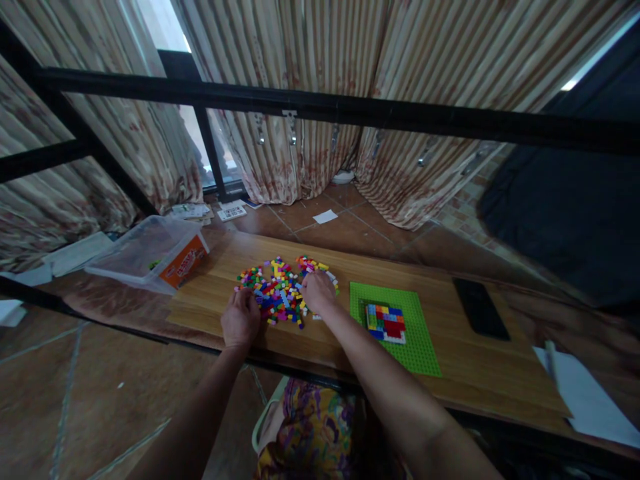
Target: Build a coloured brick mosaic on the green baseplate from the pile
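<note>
A loose pile of small, many-coloured toy building bricks (283,293) is spread over the wooden table. At the pile's left edge is my left hand (241,319), its fingers curled and pinched together; what they hold, if anything, is too small to make out. My right hand (319,291) reaches into the right side of the pile with bent, closed fingers, and its fingertips are partly hidden. To the right lies a green baseplate (420,340). On it sits a low block of joined bricks (387,323) in red, blue, yellow, orange and white.
A clear plastic box (145,247) with an orange label stands at the table's left end. A black phone (481,308) lies right of the baseplate on the wooden table (330,353). White paper (595,393) is at the far right. A dark metal bar (320,107) crosses beyond the table.
</note>
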Demonstrator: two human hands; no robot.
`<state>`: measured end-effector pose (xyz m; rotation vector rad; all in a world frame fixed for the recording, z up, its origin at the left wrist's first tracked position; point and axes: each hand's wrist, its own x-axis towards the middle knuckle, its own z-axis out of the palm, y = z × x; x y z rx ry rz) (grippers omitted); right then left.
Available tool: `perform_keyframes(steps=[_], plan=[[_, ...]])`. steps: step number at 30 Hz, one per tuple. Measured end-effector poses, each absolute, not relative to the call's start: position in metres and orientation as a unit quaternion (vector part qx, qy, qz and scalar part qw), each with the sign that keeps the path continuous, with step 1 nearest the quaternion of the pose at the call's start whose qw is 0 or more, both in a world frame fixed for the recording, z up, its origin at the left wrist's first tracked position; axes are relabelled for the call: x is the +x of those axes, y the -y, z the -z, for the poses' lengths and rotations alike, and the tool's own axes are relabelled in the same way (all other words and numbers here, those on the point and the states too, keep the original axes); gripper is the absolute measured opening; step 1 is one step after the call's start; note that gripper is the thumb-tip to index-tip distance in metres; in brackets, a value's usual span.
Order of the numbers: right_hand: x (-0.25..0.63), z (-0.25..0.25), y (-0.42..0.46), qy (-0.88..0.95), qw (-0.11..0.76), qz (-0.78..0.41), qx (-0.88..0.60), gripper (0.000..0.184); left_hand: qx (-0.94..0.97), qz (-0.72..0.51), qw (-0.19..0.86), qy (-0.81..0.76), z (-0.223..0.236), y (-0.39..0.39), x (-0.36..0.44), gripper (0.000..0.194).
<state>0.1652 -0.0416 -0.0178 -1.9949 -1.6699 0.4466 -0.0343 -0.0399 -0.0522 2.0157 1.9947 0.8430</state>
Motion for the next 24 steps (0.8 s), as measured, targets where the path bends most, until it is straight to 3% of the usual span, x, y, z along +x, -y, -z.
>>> perform_keyframes(steps=[5, 13, 15, 18, 24], plan=[[0.169, 0.018, 0.056, 0.591, 0.280, -0.177, -0.735, 0.009, 0.683, -0.280, 0.086, -0.669, 0.054, 0.039, -0.035, 0.027], [0.187, 0.020, 0.086, 0.523, 0.402, -0.245, -0.711, 0.020, 0.687, -0.279, 0.075, -0.667, 0.052, 0.039, -0.034, 0.028], [0.192, 0.020, 0.102, 0.471, 0.459, -0.297, -0.692, 0.028, 0.686, -0.280, 0.078, -0.667, 0.051, 0.039, -0.034, 0.028], [0.199, 0.019, 0.137, 0.290, 0.613, -0.455, -0.577, 0.038, 0.684, -0.279, 0.080, -0.669, 0.050, 0.039, -0.034, 0.028], [0.225, 0.012, 0.210, 0.152, 0.655, -0.548, -0.498, 0.033, 0.693, -0.287, 0.061, -0.659, 0.050, 0.038, -0.034, 0.029]])
